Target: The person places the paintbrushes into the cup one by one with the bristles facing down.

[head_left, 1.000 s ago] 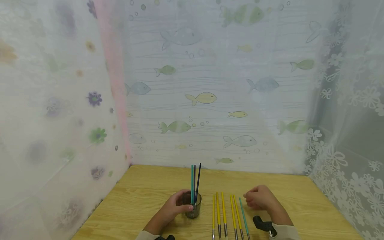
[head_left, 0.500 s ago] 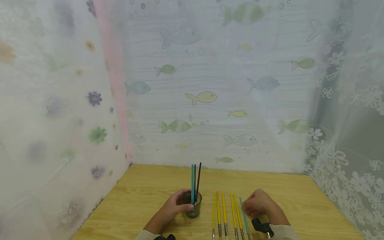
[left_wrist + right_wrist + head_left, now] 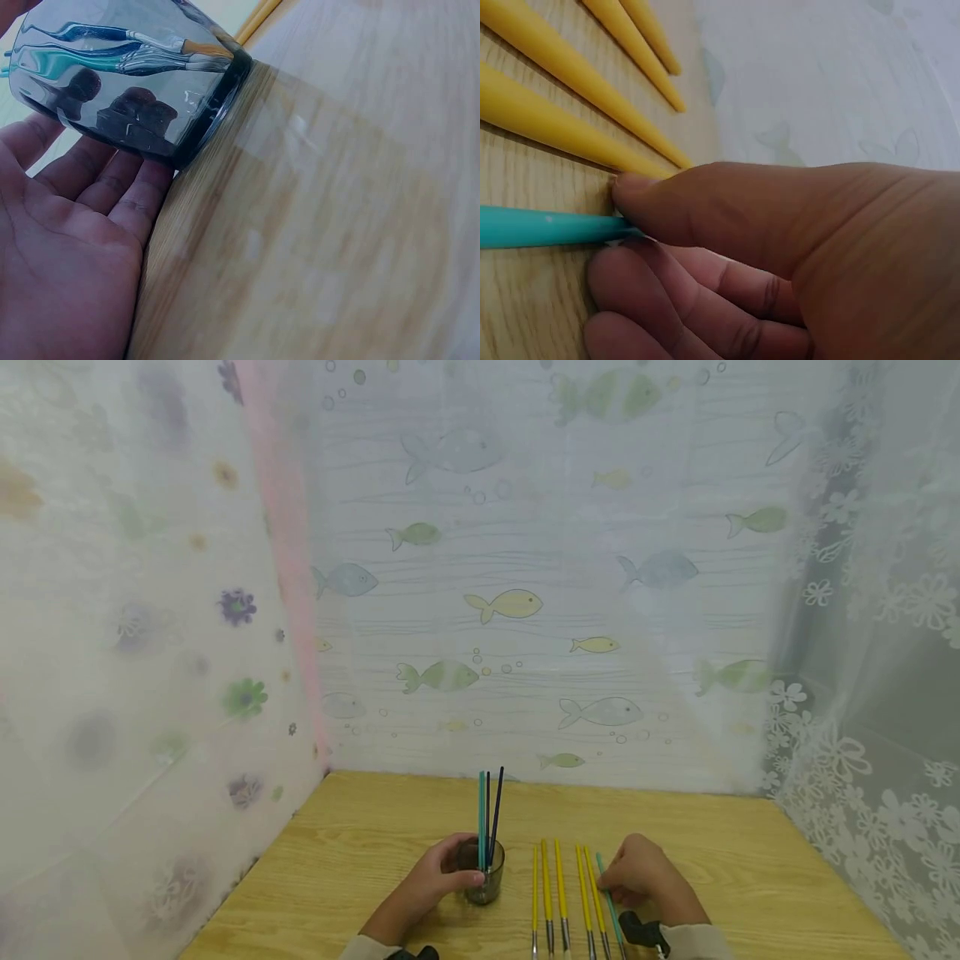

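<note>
In the head view my left hand [image 3: 429,883] grips a dark see-through glass [image 3: 492,883] standing on the table. Several paintbrushes [image 3: 482,814], teal and dark blue, stand in it with bristles down, as the left wrist view shows through the glass wall [image 3: 199,86]. My right hand [image 3: 647,875] is at the right end of a row of brushes lying on the table. Its thumb and fingertips close round the handle of a teal paintbrush [image 3: 547,226], with the thumb tip close to the nearest yellow handle [image 3: 547,109]. The teal brush's far tip is partly hidden by the thumb.
Several yellow paintbrushes [image 3: 547,885] lie side by side between the glass and my right hand, bristle ends toward me. The wooden table [image 3: 390,810] meets a fish-patterned curtain [image 3: 510,693] at the back. Flower-patterned sheets hang left and right.
My right hand has moved left and slightly down from beside the teal paintbrush, and its thumb and fingers now pinch the handle. The left hand and the glass have stayed put.
</note>
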A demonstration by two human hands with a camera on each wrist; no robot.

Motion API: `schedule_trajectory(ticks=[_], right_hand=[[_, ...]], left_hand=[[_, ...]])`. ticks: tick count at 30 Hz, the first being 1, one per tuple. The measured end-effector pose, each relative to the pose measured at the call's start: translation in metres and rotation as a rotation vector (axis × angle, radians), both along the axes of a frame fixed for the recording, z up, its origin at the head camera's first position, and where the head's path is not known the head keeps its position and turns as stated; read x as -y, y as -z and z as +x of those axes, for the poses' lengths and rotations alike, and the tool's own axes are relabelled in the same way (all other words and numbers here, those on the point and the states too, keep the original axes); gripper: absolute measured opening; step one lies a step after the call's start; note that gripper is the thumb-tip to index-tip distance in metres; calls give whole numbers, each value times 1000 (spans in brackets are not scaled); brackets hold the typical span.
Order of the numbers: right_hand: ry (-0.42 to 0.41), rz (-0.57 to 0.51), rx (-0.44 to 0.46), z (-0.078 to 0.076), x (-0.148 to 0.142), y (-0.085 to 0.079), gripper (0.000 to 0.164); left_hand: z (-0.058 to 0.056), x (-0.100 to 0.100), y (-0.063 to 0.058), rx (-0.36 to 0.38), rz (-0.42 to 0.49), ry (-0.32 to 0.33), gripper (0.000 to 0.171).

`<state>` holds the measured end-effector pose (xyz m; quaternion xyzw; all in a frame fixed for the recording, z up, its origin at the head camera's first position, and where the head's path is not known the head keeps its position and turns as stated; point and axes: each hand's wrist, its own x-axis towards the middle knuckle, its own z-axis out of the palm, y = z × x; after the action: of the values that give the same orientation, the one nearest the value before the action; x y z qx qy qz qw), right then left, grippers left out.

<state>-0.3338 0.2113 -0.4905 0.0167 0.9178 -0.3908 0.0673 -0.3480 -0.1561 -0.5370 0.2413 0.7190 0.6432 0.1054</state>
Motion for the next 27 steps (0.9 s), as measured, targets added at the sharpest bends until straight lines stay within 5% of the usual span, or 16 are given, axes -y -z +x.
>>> schedule_trajectory(ticks=[17,27], right_hand=[[27,116,-23,-1,-6,1,17],[70,79,-33,-4,-15,1,22]], left_hand=[[0,-1,0,-6,13,28,58],[0,-1,-1,-9,-4,15,57]])
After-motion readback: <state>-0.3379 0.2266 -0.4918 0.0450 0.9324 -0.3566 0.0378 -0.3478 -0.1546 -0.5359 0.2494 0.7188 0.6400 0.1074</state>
